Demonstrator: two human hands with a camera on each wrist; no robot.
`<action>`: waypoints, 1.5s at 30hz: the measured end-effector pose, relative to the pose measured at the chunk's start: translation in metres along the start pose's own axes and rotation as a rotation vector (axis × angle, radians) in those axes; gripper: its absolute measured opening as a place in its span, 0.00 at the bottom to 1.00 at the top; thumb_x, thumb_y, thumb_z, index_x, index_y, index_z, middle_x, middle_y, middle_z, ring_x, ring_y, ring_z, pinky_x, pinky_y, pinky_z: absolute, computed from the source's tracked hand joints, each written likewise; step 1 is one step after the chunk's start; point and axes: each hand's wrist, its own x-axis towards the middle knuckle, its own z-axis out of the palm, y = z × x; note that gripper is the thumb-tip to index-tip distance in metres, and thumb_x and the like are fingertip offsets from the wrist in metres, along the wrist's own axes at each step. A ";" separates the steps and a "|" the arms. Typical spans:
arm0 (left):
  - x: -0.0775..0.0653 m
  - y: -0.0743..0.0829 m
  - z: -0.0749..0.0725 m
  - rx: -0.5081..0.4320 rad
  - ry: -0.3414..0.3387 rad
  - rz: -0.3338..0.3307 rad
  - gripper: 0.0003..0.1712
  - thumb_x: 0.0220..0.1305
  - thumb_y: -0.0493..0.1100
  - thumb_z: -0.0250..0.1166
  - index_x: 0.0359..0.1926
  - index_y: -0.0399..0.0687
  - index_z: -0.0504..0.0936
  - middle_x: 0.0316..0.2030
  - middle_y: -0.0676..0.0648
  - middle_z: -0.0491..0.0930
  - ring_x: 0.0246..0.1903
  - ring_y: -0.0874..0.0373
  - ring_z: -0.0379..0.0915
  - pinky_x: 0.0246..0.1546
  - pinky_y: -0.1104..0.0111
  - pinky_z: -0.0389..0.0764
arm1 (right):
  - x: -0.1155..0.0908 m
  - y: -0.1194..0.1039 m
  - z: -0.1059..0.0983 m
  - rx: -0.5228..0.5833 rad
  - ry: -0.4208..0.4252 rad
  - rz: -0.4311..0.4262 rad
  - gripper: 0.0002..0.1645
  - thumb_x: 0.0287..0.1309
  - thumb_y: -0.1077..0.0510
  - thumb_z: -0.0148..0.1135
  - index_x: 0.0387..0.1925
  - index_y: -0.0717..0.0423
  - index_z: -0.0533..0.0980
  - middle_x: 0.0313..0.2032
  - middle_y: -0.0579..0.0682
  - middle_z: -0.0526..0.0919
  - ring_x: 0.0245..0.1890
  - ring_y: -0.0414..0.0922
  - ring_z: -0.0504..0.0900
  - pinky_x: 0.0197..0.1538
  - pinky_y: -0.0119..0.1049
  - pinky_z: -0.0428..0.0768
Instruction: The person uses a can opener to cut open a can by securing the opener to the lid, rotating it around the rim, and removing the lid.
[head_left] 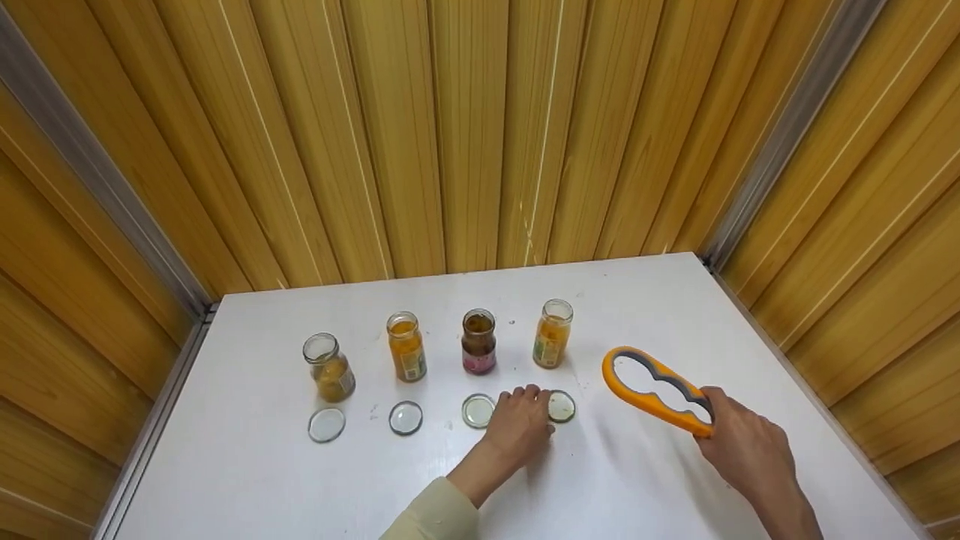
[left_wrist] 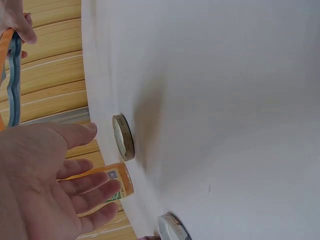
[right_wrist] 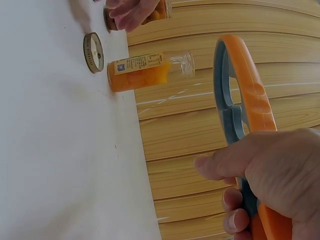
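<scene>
My left hand (head_left: 521,424) is low over the white table, between two round jar lids. The right-hand lid (head_left: 562,406) is closest to its fingers; the other lid (head_left: 478,411) is just left of the hand. In the left wrist view the left hand (left_wrist: 50,185) has loosely spread fingers and holds nothing, with the lid (left_wrist: 123,137) apart from its thumb. Raised over the table's right side, my right hand (head_left: 750,442) grips an orange and grey jar opener (head_left: 652,405) by one end. Behind the lids stand an orange-filled jar (head_left: 551,341) and a dark jar (head_left: 479,364) with a pink label, both lidless.
Farther left are another orange-filled open jar (head_left: 407,352) and a partly filled open jar (head_left: 332,379). A lid (head_left: 406,418) and a second lid (head_left: 326,425) lie before them. Wood-patterned walls (head_left: 472,150) border the table (head_left: 247,480) at the back and sides.
</scene>
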 end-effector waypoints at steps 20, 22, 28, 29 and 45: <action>-0.063 -0.040 -0.042 -0.064 0.116 0.073 0.30 0.56 0.52 0.67 0.58 0.47 0.71 0.52 0.47 0.73 0.54 0.53 0.69 0.55 0.56 0.67 | 0.004 -0.003 0.007 0.084 0.122 0.004 0.39 0.32 0.47 0.78 0.46 0.62 0.70 0.21 0.47 0.73 0.14 0.41 0.66 0.15 0.35 0.65; -0.069 -0.046 -0.045 -0.073 0.132 0.066 0.31 0.55 0.51 0.68 0.58 0.47 0.71 0.53 0.47 0.73 0.54 0.53 0.68 0.55 0.57 0.67 | 0.005 -0.002 0.008 0.090 0.127 0.005 0.41 0.32 0.47 0.78 0.46 0.62 0.69 0.23 0.49 0.75 0.14 0.41 0.66 0.15 0.35 0.65; -0.086 -0.066 -0.055 -0.071 0.193 0.043 0.33 0.53 0.50 0.70 0.59 0.46 0.71 0.55 0.44 0.71 0.55 0.52 0.66 0.53 0.57 0.69 | 0.006 0.000 0.010 0.098 0.128 0.027 0.45 0.32 0.45 0.78 0.49 0.64 0.68 0.26 0.54 0.78 0.15 0.43 0.68 0.15 0.35 0.66; -0.089 -0.069 -0.056 -0.071 0.200 0.036 0.33 0.53 0.50 0.69 0.59 0.46 0.71 0.56 0.44 0.71 0.55 0.51 0.66 0.53 0.57 0.68 | 0.006 0.000 0.010 0.101 0.130 0.029 0.45 0.32 0.44 0.78 0.49 0.64 0.68 0.26 0.54 0.78 0.15 0.43 0.69 0.15 0.36 0.66; -0.148 -0.127 -0.079 -0.100 0.286 -0.151 0.39 0.51 0.50 0.71 0.63 0.46 0.68 0.61 0.42 0.66 0.58 0.46 0.63 0.57 0.49 0.64 | 0.011 0.005 0.011 0.122 0.170 0.032 0.47 0.29 0.45 0.79 0.49 0.66 0.68 0.24 0.52 0.73 0.18 0.45 0.68 0.16 0.35 0.65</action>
